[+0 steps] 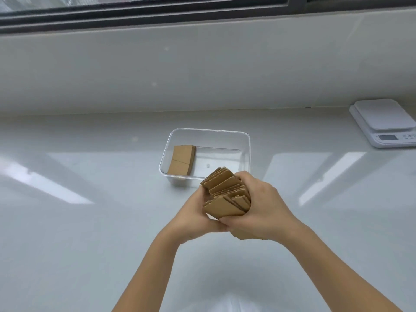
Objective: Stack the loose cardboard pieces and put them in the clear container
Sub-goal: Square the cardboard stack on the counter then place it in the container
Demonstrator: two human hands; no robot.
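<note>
A fanned bundle of brown corrugated cardboard rectangles (227, 195) sits pressed between both hands, held above the counter just in front of the near edge of the clear rectangular plastic container (246, 152). The pieces stand unevenly, their top edges stepped rather than flush. The left hand (198, 218) cups the bundle from the left and below, while the right hand (261, 210) wraps it from the right, fingers curled tight around the cardboard.

Inside the container, against its left wall, two neat stacks of brown cardboard (181, 163) lie end to end; the rest of its floor is bare.

The container rests on a glossy pale grey countertop (90, 221) that mirrors bright streaks of light. A white digital kitchen scale (385, 121) stands at the far right. Behind runs a pale wall ledge (202, 70) under a dark-framed window (157, 14).
</note>
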